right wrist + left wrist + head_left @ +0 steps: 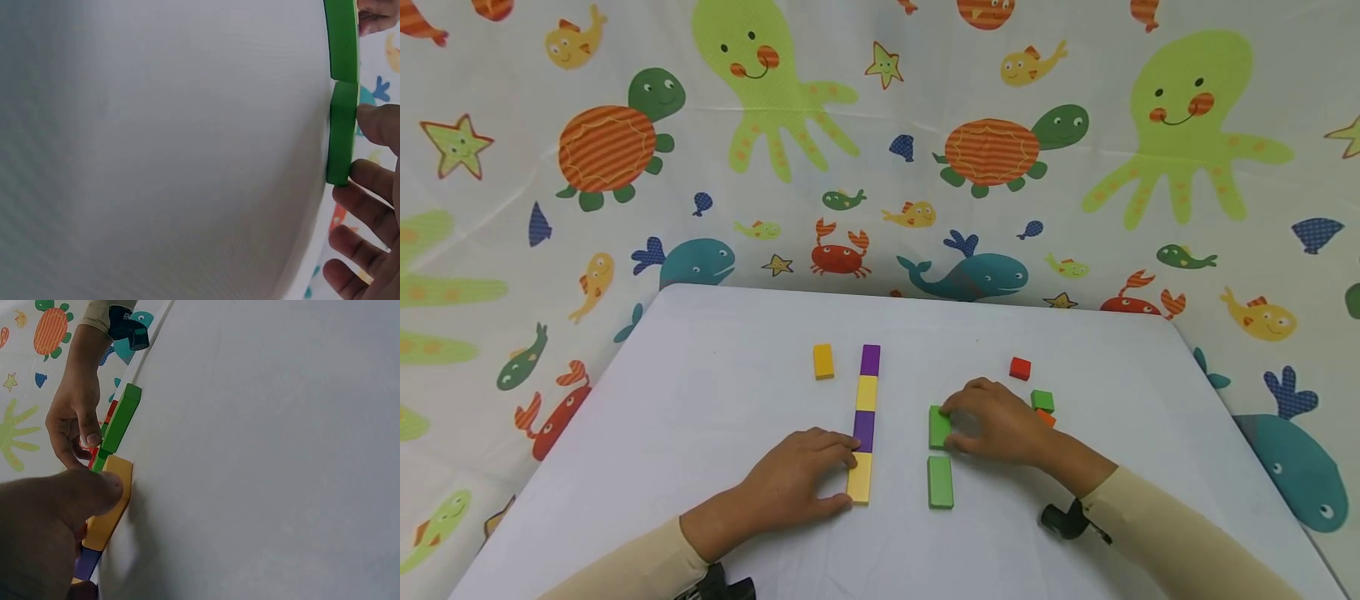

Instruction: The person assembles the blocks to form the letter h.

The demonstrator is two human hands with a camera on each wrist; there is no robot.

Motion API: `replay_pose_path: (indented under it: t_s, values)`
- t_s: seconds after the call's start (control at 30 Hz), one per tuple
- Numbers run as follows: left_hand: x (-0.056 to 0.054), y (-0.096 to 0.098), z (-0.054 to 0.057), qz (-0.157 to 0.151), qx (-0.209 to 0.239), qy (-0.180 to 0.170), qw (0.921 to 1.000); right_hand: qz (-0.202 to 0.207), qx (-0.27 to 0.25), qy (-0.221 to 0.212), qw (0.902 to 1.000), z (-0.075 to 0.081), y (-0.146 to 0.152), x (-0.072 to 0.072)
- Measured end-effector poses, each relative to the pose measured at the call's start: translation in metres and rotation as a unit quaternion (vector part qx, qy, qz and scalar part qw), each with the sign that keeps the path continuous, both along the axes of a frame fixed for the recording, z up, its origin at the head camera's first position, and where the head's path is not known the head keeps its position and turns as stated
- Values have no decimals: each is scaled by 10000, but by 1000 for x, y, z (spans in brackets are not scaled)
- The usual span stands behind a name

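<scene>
A straight column of yellow and purple blocks (867, 393) lies on the white table. My left hand (797, 477) rests along its left side, with thumb and fingertips touching the nearest yellow block (861, 482); the thumb lies against that block in the left wrist view. To the right of the column, my right hand (1000, 421) holds a green block (937, 429) between thumb and fingers. In the right wrist view a finger bends round the far end of this block. A second green block (940, 482) lies just nearer, in line with it, a thin gap apart in the head view.
A separate yellow block (823, 362) lies left of the column's far end. Beyond my right hand are a red cube (1019, 368), a small green block (1042, 401) and a partly hidden orange block (1046, 417). A sea-animal patterned cloth (880, 192) hangs behind the table.
</scene>
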State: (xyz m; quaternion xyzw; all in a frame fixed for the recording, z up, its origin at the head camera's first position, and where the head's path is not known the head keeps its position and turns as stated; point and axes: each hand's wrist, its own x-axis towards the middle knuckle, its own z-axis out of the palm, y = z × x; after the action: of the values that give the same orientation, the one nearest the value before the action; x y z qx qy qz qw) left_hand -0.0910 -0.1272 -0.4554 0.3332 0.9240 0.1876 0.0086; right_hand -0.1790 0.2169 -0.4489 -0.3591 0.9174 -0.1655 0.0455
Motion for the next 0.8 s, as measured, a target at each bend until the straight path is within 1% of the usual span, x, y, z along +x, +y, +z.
replay_pose_path:
  t_s: [0.37,0.8]
  values:
    - [0,0,0,-35,51,91,9999,66,-61,-72,9999,5,-4,9]
    - [0,0,-2,-34,77,97,9999,137,2,-17,9999,5,-4,13]
